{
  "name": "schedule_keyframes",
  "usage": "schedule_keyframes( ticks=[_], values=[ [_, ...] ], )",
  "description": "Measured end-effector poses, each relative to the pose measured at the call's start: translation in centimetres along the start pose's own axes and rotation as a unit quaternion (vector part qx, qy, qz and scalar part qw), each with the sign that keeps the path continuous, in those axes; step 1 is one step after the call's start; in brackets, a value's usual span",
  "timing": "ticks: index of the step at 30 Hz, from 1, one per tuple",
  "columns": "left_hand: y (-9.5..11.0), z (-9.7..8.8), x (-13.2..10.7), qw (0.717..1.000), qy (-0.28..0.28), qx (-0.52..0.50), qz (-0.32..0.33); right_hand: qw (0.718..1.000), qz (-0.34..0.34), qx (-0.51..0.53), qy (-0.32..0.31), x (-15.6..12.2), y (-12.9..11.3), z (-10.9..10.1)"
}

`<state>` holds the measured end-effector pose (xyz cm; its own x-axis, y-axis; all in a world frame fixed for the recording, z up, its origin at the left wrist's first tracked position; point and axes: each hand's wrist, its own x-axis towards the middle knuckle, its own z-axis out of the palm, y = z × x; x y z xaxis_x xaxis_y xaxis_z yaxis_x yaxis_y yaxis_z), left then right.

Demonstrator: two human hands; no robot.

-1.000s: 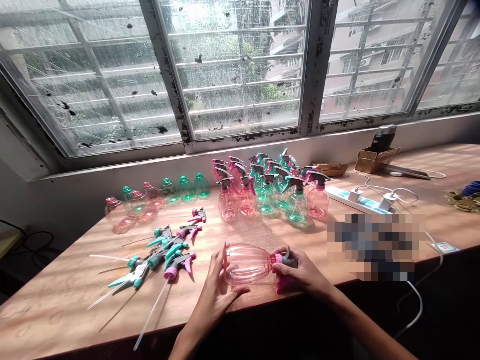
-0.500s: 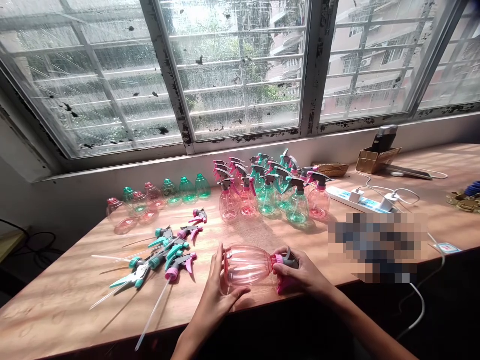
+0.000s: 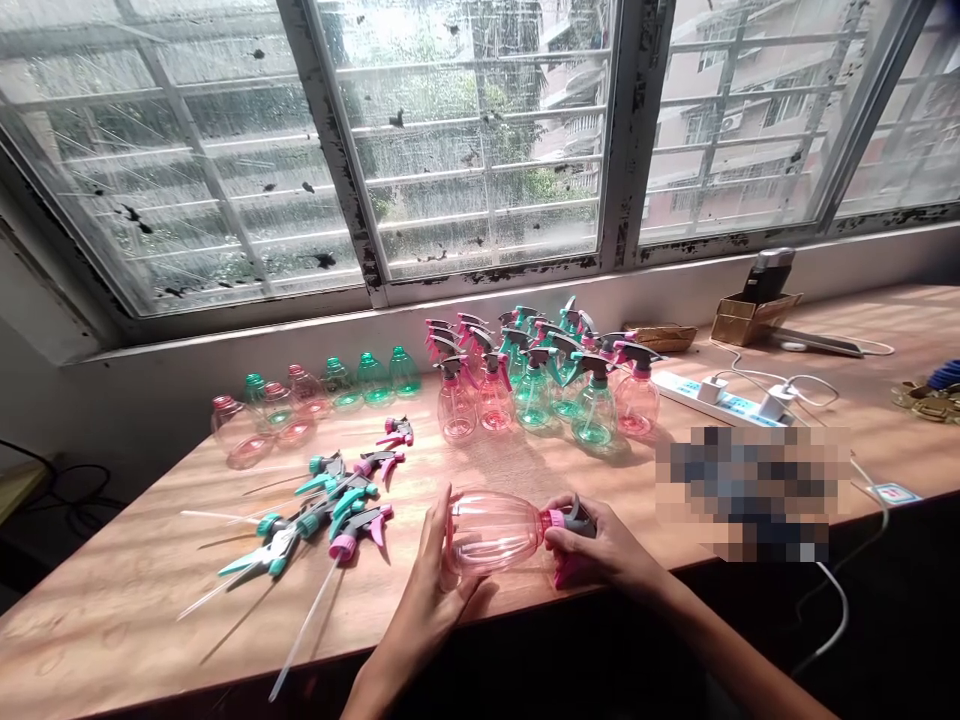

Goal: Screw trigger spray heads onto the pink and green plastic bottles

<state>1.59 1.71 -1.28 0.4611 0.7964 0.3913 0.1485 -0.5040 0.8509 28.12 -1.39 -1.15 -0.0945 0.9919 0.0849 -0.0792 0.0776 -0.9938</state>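
A clear pink spray bottle (image 3: 495, 532) lies on its side just above the near edge of the wooden table (image 3: 120, 600). My left hand (image 3: 435, 590) cups its base, fingers wrapped round it. My right hand (image 3: 604, 550) grips the pink collar and grey trigger head (image 3: 576, 520) at the bottle's neck. To the left lies a heap of loose pink and teal trigger heads (image 3: 330, 500) with long dip tubes.
Several assembled pink and teal spray bottles (image 3: 540, 385) stand in a cluster behind. Capless bottles (image 3: 315, 395) line the back left by the window wall. A power strip (image 3: 720, 400) with cables, a small box (image 3: 750, 315) and a blurred patch lie to the right.
The bottle has shifted slightly in my hands; my left hand's fingers have moved a little round its base. Everything else stays still.
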Motion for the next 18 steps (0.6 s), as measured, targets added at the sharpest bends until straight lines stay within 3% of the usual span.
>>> schedule_keyframes(
  ticks=[5, 18],
  values=[
    [1.4, -0.1, -0.3, 0.998, 0.014, 0.016, -0.054, 1.0, -0.005, 0.011, -0.004, -0.1, -0.1, 0.1],
    [0.9, 0.0, 0.0, 0.999, 0.025, 0.017, -0.011, 1.0, -0.006, 0.023, -0.012, -0.1, -0.4, 0.2]
  ],
)
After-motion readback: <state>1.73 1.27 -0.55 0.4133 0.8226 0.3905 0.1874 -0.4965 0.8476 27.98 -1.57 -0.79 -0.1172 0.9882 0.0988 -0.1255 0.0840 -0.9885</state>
